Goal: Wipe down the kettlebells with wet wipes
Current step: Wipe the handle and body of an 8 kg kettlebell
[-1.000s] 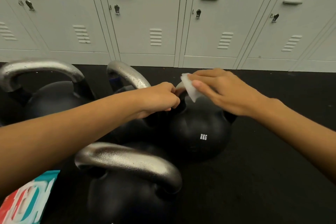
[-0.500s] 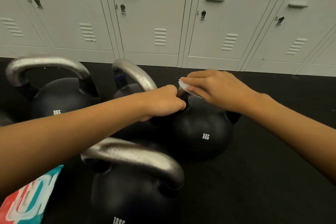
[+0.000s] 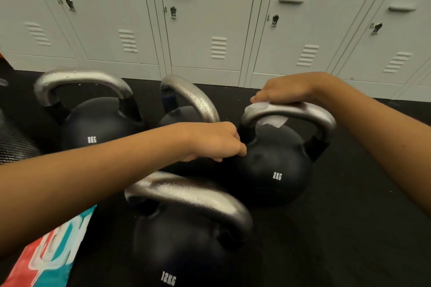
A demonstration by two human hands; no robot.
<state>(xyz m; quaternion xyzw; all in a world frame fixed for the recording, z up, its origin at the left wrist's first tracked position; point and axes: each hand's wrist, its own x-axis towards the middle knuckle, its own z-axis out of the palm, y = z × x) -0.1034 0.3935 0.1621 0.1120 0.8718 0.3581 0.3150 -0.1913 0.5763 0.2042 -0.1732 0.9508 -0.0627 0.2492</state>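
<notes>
A black 8KG kettlebell (image 3: 275, 170) with a silver handle stands on the dark floor at centre right. A white wet wipe (image 3: 268, 113) is draped over the left part of its handle. My right hand (image 3: 289, 88) lies on top of the handle, its fingers curled over the wipe and the bar. My left hand (image 3: 217, 142) is a curled fist at the left foot of the handle and holds the kettlebell there; its fingertips are hidden.
Another 8KG kettlebell (image 3: 93, 128) stands at the left, a third kettlebell (image 3: 193, 98) behind my left forearm, and a 12KG kettlebell (image 3: 182, 240) close in front. A red and teal wipes pack (image 3: 46, 256) lies bottom left. Grey lockers (image 3: 210, 18) line the back.
My right hand has slid the wipe from the left end of the handle up along its top, so the handle now shows. My left hand stays at the handle's left foot.
</notes>
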